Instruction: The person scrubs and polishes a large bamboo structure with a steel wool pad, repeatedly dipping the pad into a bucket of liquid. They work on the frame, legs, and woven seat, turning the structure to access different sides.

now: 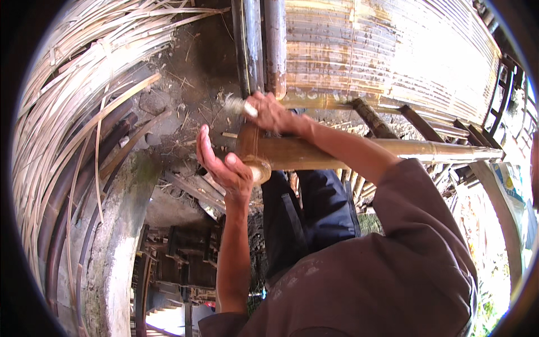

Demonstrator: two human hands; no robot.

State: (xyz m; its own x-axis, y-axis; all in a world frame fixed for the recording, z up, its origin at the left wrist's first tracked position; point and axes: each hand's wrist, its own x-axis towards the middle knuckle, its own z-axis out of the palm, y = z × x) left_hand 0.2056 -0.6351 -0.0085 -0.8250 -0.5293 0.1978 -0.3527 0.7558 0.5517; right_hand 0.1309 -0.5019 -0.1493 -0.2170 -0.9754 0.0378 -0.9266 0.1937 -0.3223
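Observation:
My right hand (272,115) is closed around a short object with a pale, rounded end (250,109). Whitish frayed fibres (233,103) stick out beside it; the rest is hidden in the fist, so its kind is unclear. Below that, my left hand (227,173) is raised with its fingers stretched out and the thumb apart. It is right beside the end of a thick brown bamboo pole (337,153), where a pale round end (259,171) shows near the thumb. The pole runs from there to the right, across my dark trousers, beneath my right forearm.
Two upright bamboo poles (276,45) rise just beyond my right hand. A large slatted bamboo panel (325,50) spreads at the far right. Long split bamboo strips (84,62) heap up on the left, beside a concrete ledge (120,224). Wood scraps (193,191) litter the ground.

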